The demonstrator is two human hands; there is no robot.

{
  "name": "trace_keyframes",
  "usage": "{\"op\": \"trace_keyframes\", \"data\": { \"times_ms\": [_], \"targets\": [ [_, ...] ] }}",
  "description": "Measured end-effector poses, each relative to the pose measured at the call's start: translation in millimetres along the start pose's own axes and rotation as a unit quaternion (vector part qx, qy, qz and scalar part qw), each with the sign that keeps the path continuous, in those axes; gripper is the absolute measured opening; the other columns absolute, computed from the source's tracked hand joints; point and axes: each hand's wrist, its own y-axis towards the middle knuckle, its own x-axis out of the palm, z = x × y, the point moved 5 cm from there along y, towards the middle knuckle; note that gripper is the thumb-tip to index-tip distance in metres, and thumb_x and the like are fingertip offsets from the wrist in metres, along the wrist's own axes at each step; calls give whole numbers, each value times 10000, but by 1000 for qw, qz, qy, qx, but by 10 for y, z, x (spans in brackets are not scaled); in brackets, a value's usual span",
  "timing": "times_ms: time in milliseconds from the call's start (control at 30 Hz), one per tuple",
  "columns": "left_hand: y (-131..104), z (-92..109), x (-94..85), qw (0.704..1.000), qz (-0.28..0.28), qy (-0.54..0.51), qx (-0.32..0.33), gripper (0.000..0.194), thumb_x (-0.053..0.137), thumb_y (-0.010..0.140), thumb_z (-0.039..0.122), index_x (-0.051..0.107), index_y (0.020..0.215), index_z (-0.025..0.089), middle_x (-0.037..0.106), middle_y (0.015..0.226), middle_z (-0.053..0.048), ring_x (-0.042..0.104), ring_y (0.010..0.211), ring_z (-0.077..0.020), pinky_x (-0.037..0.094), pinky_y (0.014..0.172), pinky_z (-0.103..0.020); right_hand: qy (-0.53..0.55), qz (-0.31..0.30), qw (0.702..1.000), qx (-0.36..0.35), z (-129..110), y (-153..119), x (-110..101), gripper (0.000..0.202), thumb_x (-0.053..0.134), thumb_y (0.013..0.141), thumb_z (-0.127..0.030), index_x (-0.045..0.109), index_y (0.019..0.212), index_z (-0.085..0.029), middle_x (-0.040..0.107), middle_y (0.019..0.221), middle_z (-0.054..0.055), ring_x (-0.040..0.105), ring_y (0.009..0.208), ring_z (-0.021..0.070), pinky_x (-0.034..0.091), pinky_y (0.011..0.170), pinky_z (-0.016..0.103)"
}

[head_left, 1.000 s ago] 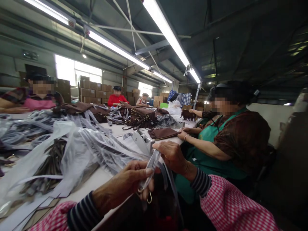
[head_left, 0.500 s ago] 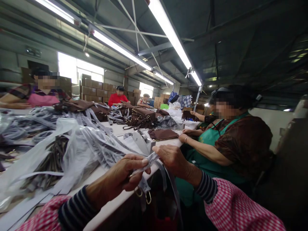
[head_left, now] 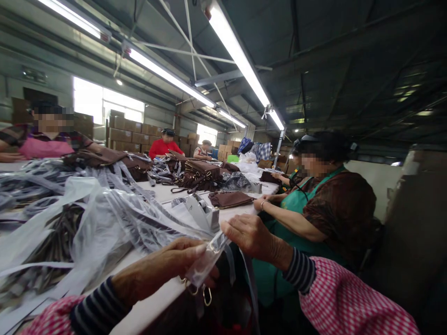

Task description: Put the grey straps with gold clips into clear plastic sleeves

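Between my hands, at the table's front edge, stretches a clear plastic sleeve (head_left: 208,261). My left hand (head_left: 171,260) is closed on its lower part, thumb on top, the other fingers partly hidden behind. My right hand (head_left: 248,235) pinches the upper end. Gold-coloured metal clasps (head_left: 207,296) dangle below my left hand; what they are fastened to is hard to make out. A wrapped strap (head_left: 250,288) hangs down beneath my right hand. Just beyond the sleeve stands a grey-white tape dispenser (head_left: 202,211).
Plastic-wrapped straps (head_left: 139,218) heap up on the left of the table (head_left: 153,304). Brown bags (head_left: 200,174) are stacked farther back, and one brown bag (head_left: 230,199) lies before a co-worker in a green apron (head_left: 296,204) on the right. Other people sit across the table.
The sleeve has turned so that a broader face shows, and my left thumb has shifted along it. The clasps hang slightly lower and further left. The whole view has swung slightly right.
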Motion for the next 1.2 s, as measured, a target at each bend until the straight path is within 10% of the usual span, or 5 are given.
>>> {"op": "trace_keyframes", "data": {
  "times_ms": [367, 433, 533, 800, 1200],
  "targets": [
    [50, 3, 185, 994, 18, -99, 37, 323, 654, 993, 406, 760, 990, 100, 729, 669, -70, 577, 439, -72, 430, 465, -147, 154, 54, 979, 120, 61, -13, 256, 242, 398, 1081, -200, 620, 1097, -105, 656, 782, 52, 604, 695, 178, 443, 641, 298],
    [36, 51, 225, 993, 16, -97, 59, 322, 654, 996, 404, 758, 1057, 106, 774, 777, -114, 678, 559, -117, 500, 548, -175, 309, 75, 913, 257, 11, -127, 419, 268, 437, 1075, -320, 638, 1024, -150, 640, 765, 27, 592, 676, 161, 452, 631, 276],
    [30, 79, 257, 992, 60, -78, 85, 381, 702, 957, 459, 772, 1031, 92, 789, 836, -151, 737, 682, -177, 547, 622, -213, 558, 102, 695, 442, -397, -304, 789, 435, 504, 1011, -588, 621, 857, -198, 546, 646, -19, 532, 570, 142, 440, 540, 249],
    [24, 43, 317, 958, 243, 59, 139, 436, 781, 836, 595, 808, 934, 171, 776, 854, -86, 725, 800, -252, 599, 787, -314, 729, 80, 455, 505, -1463, -461, 1076, 615, 532, 903, -787, 627, 865, -181, 509, 504, -28, 421, 396, 94, 348, 427, 218],
    [-65, 79, 536, 930, 300, 126, 172, 356, 684, 948, 486, 791, 1160, 222, 798, 1001, -102, 747, 919, -304, 594, 837, -342, 704, 74, 481, 516, -1249, -663, 652, 586, 557, 922, -747, 601, 880, -164, 476, 532, -57, 356, 401, 59, 260, 411, 196]
  ]
}}
